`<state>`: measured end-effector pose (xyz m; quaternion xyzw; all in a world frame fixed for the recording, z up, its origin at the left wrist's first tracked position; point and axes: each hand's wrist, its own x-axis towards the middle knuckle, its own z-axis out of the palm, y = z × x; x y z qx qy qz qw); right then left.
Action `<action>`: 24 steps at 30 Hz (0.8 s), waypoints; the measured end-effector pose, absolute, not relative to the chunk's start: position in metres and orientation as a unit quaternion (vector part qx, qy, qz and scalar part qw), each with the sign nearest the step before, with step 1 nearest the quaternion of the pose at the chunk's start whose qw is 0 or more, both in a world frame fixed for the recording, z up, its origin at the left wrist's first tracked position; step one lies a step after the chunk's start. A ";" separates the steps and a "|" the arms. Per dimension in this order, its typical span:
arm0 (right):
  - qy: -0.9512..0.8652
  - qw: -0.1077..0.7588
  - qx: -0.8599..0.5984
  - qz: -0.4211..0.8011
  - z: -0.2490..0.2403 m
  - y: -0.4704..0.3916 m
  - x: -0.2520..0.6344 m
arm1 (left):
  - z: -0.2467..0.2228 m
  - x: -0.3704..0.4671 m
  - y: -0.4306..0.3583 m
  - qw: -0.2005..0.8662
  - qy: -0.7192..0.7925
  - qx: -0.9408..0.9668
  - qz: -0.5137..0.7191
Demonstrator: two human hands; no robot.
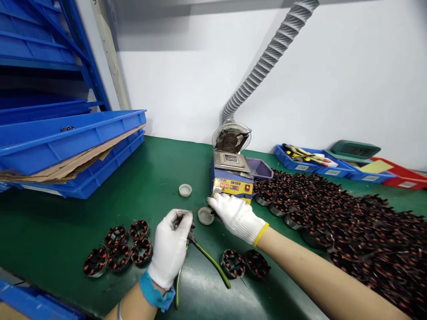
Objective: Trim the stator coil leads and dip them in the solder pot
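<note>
My left hand (170, 249), in a white glove, has its fingers closed in a pinch; what lies between them is dark and mostly hidden. Below and beside it, cutting pliers (213, 264) with green handles lie on the bench, their head close to my fingers. My right hand (236, 218), also gloved in white, is closed in front of the solder pot (230, 182) with its lit red display. Something dark shows under its fingertips, too covered to name. A small white dish (206, 216) stands between my hands, and a second dish (185, 190) sits farther back.
Several copper-wound stator rings (120, 258) are grouped at left; two more rings (232, 264) lie at front centre. A large mass of rings (350, 218) covers the right side. Blue trays (73, 138) are stacked at left. Tool bins (300, 160) line the wall beneath a grey hose (267, 62).
</note>
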<state>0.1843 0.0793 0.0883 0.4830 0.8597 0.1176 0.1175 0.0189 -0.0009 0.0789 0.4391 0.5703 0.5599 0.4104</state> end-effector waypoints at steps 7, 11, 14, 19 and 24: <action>0.877 0.116 0.445 0.140 0.078 0.083 0.177 | 0.084 0.018 -0.003 0.429 0.559 0.431 0.564; 0.889 0.108 0.419 0.150 0.088 0.082 0.184 | 0.085 0.017 -0.005 0.436 0.558 0.429 0.561; 0.880 0.100 0.437 0.155 0.102 0.078 0.187 | 0.085 0.018 -0.006 0.439 0.556 0.425 0.563; 0.847 0.122 0.492 0.160 0.106 0.076 0.182 | 0.085 0.018 -0.007 0.449 0.549 0.426 0.561; 0.863 0.125 0.463 0.157 0.093 0.082 0.170 | 0.084 0.017 -0.008 0.447 0.541 0.434 0.565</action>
